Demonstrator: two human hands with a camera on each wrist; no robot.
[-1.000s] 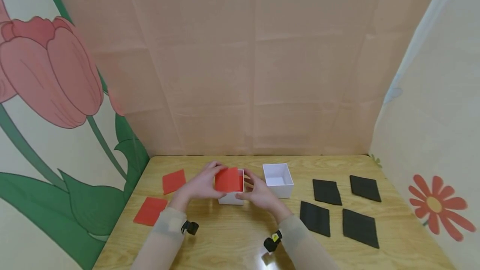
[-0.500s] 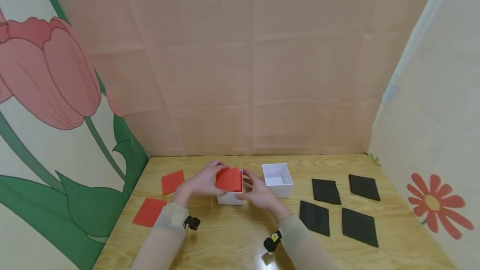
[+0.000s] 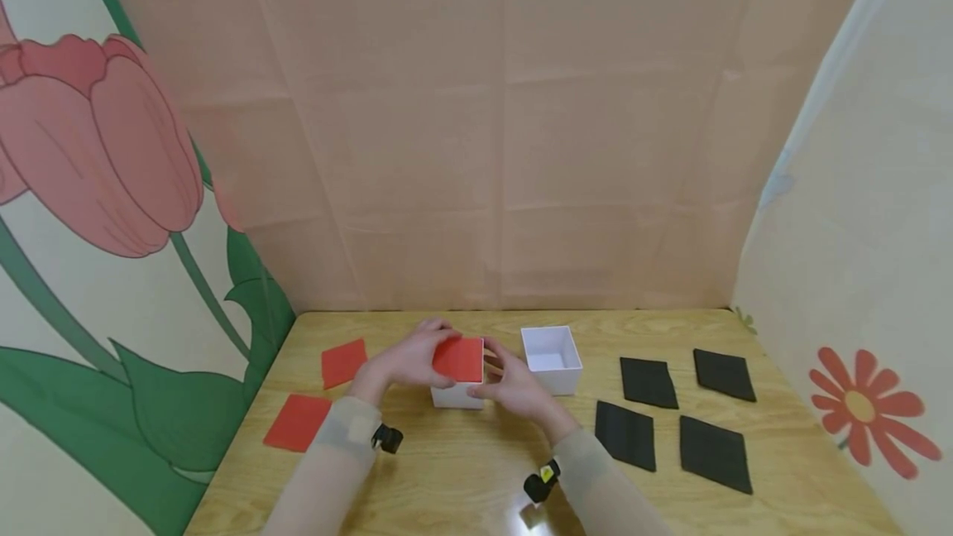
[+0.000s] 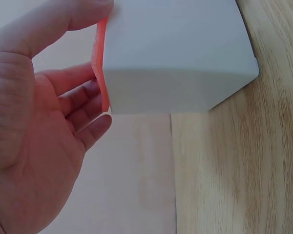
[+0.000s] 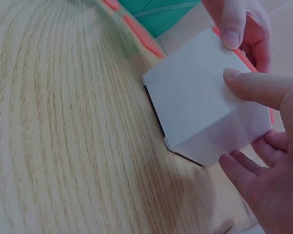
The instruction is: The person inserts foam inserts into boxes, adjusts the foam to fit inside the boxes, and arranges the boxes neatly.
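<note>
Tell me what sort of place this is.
Probably a small makeshift recording booth: a creased tan sheet hangs behind the wood-grain table, a tulip-print panel stands along its left side, and a small black device is worn on each wrist.

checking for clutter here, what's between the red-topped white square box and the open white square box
In the head view, the person's right hand lies there, touching the red-topped box.
</note>
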